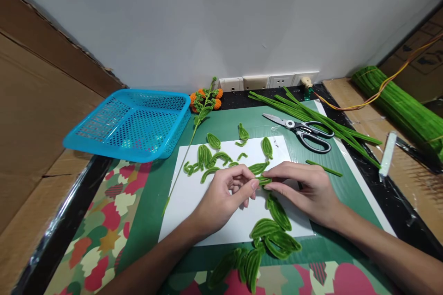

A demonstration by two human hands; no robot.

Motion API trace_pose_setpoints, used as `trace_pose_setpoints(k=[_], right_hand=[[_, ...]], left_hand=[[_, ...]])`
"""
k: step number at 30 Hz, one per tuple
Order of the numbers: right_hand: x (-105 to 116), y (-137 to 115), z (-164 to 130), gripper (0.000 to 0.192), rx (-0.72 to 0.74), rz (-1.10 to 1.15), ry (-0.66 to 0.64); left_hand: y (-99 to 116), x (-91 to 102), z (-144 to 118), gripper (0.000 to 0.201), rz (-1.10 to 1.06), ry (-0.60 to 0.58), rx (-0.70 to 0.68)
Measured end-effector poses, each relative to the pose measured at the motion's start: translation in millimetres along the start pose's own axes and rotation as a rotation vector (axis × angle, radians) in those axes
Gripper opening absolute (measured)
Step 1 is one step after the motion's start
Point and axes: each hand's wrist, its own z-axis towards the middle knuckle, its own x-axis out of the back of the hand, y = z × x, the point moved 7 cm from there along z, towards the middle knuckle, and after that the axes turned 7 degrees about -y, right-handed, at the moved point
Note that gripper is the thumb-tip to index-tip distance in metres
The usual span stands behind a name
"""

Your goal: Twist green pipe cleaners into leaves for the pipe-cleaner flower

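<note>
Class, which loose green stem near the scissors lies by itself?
The short stem between the scissors and the right hand. The other stems are longer and lie bunched together beyond the scissors.

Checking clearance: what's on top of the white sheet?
Green fuzzy leaves, some curled, and part of the orange-flowered stem. Whatever lies directly beneath the left hand and right hand can't be seen.

The left hand (221, 198) and right hand (311, 193) are pinching a green pipe-cleaner leaf (265, 180) over the right half of the white paper (185, 193). Other leaves (278, 213) are lying across its far and near edges. Scissors (290, 124) are resting toward the worktop's (228, 122) far right corner, a blue basket (114, 152) sitting at its far left.
</note>
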Motion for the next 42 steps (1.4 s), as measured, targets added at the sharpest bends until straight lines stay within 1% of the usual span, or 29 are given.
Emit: trace_pose_setpoints(k=[10, 15, 17, 22, 28, 36, 42], right_hand=[[3.1, 8.6, 2.1, 0.011, -0.089, 0.151, 0.052], [-2.8, 20.6, -0.2, 0.01, -0.227, 0.349, 0.04], [-4.3, 23.1, -1.3, 0.01, -0.252, 0.403, 0.048], [-5.0, 23.2, -1.5, 0.009, -0.248, 0.419, 0.051], [-4.6, 22.0, -0.9, 0.013, -0.258, 0.406, 0.039], [-3.0, 17.6, 0.1, 0.006, -0.213, 0.362, 0.04], [-2.0, 18.5, 1.3, 0.005, -0.199, 0.363, 0.046]], left_hand=[[-0.2, -0.2, 0.0, 0.03, 0.005, 0.006, 0.015], [-0.5, -1.0, -0.1, 0.032, 0.01, -0.006, 0.016], [-0.4, -1.5, -0.2, 0.031, 0.01, -0.01, 0.015], [0.2, -2.6, -1.2, 0.03, 0.009, -0.018, 0.009], [-0.3, -3.0, -2.2, 0.031, 0.019, -0.039, 0.017], [-1.3, -3.4, -3.3, 0.028, 0.005, -0.045, 0.028], [1.5, -1.7, -3.4, 0.025, 0.097, -0.01, -0.005]])
